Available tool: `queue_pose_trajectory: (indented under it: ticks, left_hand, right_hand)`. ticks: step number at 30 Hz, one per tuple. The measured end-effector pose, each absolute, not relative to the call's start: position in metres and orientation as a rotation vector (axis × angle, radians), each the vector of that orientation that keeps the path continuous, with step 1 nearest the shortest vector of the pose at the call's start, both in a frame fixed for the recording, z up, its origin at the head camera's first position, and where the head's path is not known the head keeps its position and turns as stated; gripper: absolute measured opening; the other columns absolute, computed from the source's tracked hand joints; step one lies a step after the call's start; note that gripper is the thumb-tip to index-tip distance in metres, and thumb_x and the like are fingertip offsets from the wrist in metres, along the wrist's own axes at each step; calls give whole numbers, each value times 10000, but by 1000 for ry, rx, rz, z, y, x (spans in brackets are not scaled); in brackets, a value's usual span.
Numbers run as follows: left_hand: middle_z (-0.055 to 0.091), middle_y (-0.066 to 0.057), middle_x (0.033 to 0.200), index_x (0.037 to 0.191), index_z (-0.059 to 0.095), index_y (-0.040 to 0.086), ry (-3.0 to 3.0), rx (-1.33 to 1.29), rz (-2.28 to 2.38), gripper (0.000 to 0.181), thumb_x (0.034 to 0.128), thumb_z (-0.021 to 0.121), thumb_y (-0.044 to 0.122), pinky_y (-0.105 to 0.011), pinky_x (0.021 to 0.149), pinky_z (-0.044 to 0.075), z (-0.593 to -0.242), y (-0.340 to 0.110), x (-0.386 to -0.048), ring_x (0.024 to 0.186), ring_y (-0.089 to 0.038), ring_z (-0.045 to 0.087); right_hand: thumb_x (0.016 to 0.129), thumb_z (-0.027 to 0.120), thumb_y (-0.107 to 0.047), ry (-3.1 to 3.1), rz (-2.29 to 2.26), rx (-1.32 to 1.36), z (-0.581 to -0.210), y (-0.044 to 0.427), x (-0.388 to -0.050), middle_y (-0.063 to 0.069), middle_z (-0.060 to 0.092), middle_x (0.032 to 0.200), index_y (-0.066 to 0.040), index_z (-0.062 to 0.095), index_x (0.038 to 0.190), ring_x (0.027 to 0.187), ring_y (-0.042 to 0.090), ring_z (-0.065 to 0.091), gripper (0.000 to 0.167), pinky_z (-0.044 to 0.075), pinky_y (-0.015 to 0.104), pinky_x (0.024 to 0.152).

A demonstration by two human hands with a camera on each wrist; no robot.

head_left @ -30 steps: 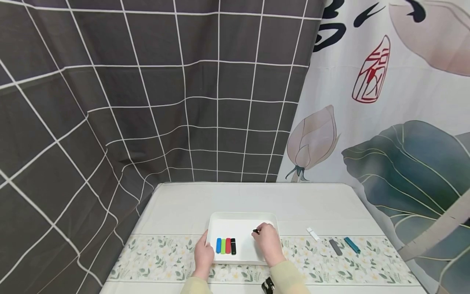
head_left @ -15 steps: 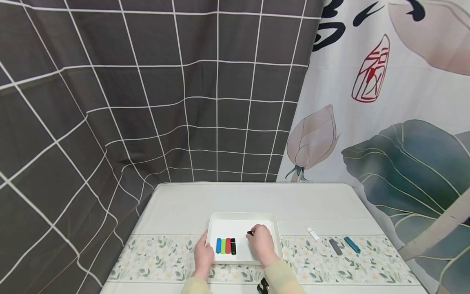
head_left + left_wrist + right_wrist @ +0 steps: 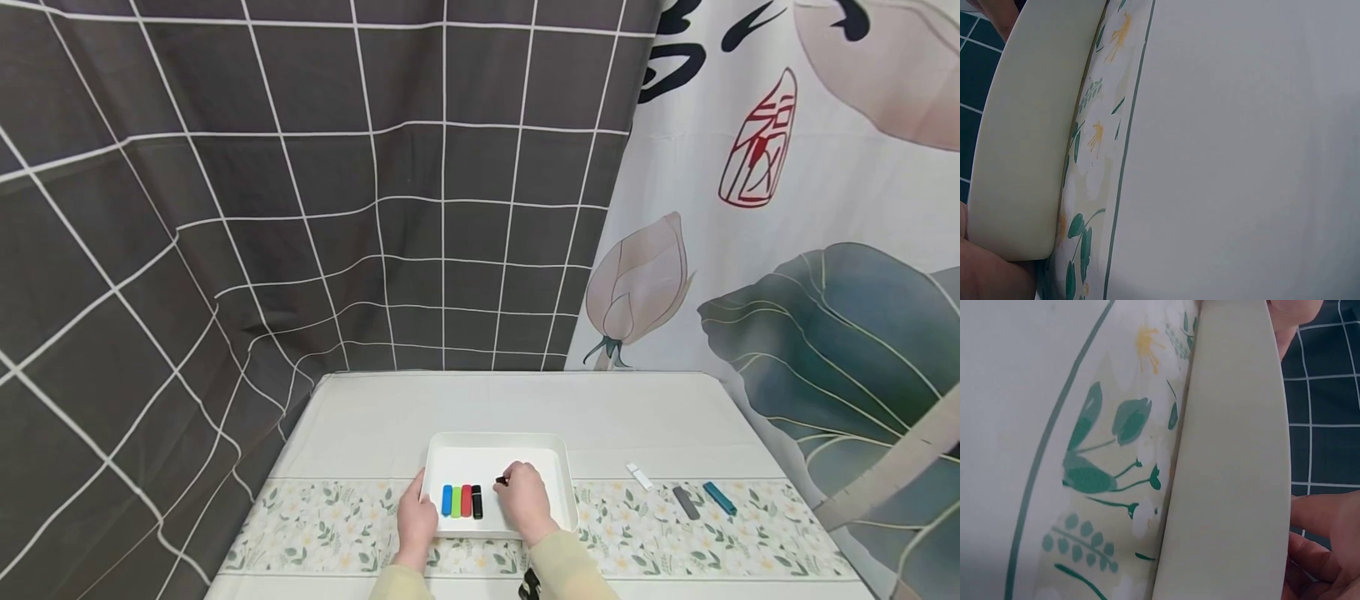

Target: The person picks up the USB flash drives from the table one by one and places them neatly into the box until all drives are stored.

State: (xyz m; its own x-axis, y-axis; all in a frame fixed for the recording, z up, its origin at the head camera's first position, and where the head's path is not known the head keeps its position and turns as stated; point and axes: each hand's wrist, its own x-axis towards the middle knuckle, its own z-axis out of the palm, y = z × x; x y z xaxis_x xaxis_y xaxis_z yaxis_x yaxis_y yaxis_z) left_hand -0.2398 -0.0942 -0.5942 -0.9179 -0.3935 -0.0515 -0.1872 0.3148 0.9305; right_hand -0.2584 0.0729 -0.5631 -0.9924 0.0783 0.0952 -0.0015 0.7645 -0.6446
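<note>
Leftward across the white tray the right hand has moved since the earlier frames, and it is now nearer to the row of sticks; I see the left hand keep its same place.

From my distant post, I observe that the right hand has its fingers curled and pinches a dark stick, of which only one end comes out beyond the fingertips. It is over the right part of the tray, near the row — whether it touches the tray floor, I cannot tell. My left wrist view shows the left hand around the near corner of the tray, its thumb and fingers closed on the edge.

Inside the tray, from left to right, stand side by side a blue stick, a green stick, a red stick and a black stick.

Well apart to the right, on the tablecloth, I find a white stick, a gray stick and a teal stick — all three lie slanted.
</note>
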Motion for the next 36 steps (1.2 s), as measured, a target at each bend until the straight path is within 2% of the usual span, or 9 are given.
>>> queue_pose_trajectory:
  ticks: [8,27,36]
  left_hand:
    - [481,-298,1528,1488,459,-76,-2397,551,-1664,537,955,417,-116,-626,1213,377,-592,-93,-240,1445,-515,408]
    - [488,-316,1512,1475,469,-91,-2392,534,-1649,556,924,419,-141,-633,1214,370,-594,-94,-238,1438,-528,408]
    - [486,-311,1516,1475,468,-90,-2397,544,-1653,544,935,416,-134,-632,1217,365,-594,-94,-239,1441,-524,404]
  right_hand:
    - [838,815,-88,-2856,1015,-51,-570,67,-260,111,650,847,29,686,904,801,244,654,187,629,416,729]
    - [817,819,-74,-2916,951,-34,-584,60,-265,86,615,790,2,650,825,753,213,627,186,616,409,707]
    - [830,814,-75,-2917,939,-21,-584,57,-264,85,603,791,-4,632,856,749,204,611,197,609,399,694]
